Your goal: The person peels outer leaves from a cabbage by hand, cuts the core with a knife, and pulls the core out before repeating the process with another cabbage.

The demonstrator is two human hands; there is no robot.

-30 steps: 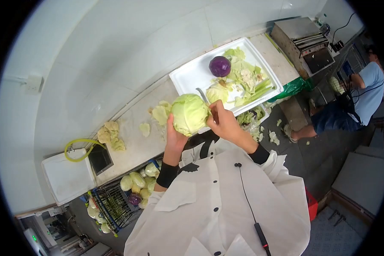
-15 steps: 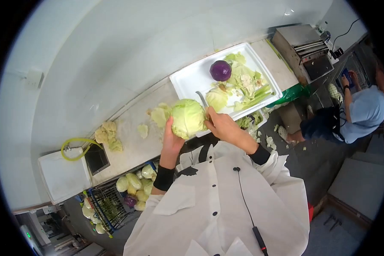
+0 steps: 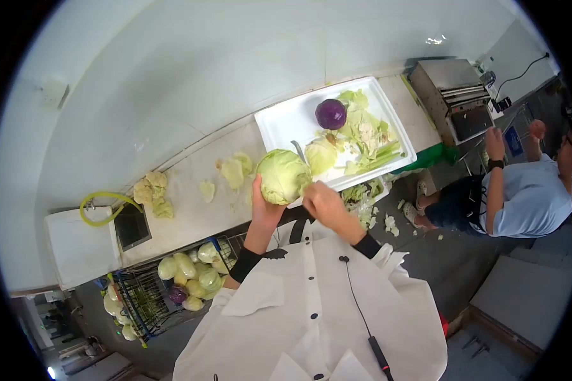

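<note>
A round green cabbage (image 3: 283,176) rests in my left hand (image 3: 265,206), whose fingers wrap round its lower left side. At the cabbage's right side is my right hand (image 3: 325,204), its fingers curled together; anything between them is too small to make out. Just behind the cabbage, a dark curved blade (image 3: 297,150) lies at the near left part of the white tray (image 3: 274,119). The tray also holds a purple cabbage (image 3: 330,114), a pale leafy piece (image 3: 321,156) and a heap of loose trimmed leaves (image 3: 364,130).
Loose leaves (image 3: 233,171) and cauliflower (image 3: 150,188) lie on the counter (image 3: 187,166). A sink (image 3: 82,244) with a yellow hose is at the left. Below stands a cart (image 3: 145,305) of vegetables. Another person (image 3: 529,197) stands at the right, beside a metal machine (image 3: 451,89).
The cabbage has turned slightly in my left hand. My right hand has slid down a little along its side. The other person has raised their hands. The whole view has shifted a little.
</note>
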